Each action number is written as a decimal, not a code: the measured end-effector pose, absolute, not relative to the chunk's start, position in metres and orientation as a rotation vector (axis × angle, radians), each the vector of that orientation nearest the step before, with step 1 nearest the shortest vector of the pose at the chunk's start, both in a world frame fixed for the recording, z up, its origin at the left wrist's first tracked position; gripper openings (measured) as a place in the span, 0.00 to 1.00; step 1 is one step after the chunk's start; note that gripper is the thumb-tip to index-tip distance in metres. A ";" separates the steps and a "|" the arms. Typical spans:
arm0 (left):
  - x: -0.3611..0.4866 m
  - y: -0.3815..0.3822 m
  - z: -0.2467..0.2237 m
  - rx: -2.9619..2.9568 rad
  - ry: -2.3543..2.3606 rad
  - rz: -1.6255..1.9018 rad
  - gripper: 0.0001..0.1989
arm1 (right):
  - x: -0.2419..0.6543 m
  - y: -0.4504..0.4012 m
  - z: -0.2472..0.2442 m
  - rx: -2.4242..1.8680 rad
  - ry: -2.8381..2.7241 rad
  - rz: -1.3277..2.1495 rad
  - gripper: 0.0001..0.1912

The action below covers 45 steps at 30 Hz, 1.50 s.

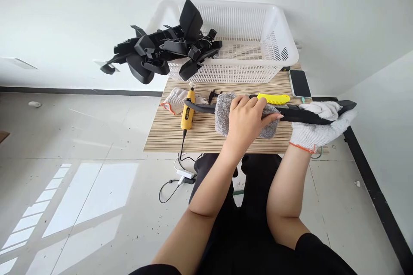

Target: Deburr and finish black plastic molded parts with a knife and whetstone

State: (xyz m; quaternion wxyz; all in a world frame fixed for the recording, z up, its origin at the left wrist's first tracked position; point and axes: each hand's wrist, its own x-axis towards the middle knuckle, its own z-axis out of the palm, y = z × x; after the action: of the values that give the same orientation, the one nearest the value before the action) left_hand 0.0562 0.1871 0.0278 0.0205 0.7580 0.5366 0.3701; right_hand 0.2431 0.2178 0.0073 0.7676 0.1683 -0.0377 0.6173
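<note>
Clasping a grey cloth (pixel 223 114) around a long black strip (pixel 300 114) with the bare left hand (pixel 247 116); gripping the strip's right end in the gloved right hand (pixel 322 131). Held over the table (pixel 159 137), overlapping a yellow corded tool (pixel 187 117) and passing just before a yellow handle (pixel 274 99). Surrounded also by a loose glove (pixel 176 98) beside the tool, a phone (pixel 299 83), and a white basket (pixel 245 67) partly hidden by jutting black parts (pixel 151 49).
</note>
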 end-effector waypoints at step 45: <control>0.018 0.222 0.001 1.907 1.925 1.109 0.24 | 0.308 0.156 0.025 2.385 1.118 1.218 0.38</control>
State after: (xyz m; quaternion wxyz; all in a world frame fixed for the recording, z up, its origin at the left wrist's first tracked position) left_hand 0.0180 0.2216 0.0012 0.1066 0.6476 0.6538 0.3765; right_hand 0.3085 0.1564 0.0248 0.1197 0.8159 0.3824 0.4168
